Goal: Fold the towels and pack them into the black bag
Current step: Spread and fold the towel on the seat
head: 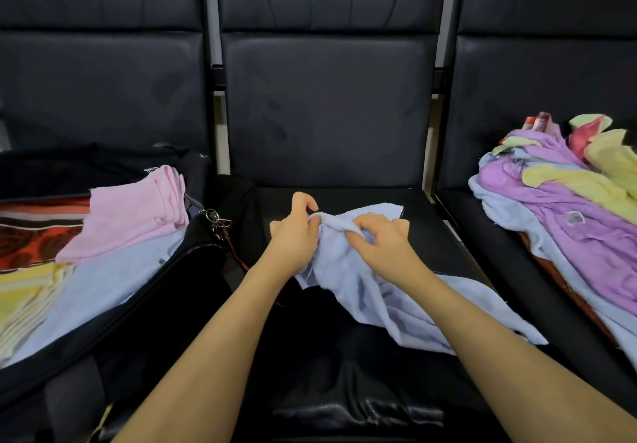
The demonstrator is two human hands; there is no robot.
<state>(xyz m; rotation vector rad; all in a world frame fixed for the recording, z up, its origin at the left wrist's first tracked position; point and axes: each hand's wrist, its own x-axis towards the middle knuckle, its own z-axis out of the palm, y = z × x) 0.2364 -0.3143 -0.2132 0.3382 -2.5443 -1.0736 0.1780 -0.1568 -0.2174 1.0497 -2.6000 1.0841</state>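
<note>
Folded towels (134, 211) in black bag (165, 291); both hands (341, 235) pinching blue towel (362, 291).

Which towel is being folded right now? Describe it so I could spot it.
Find the middle seat of the black chair row. On its cushion lies a light blue towel, rumpled, gripped at its top edge by the left hand and right hand. It alone is neither stacked nor piled.

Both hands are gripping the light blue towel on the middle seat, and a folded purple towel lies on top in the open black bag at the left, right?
Not quite. The head view shows the folded towel on top in the black bag is a pink towel, not purple. The rest holds: the left hand and right hand both grip the light blue towel on the middle seat.
</note>
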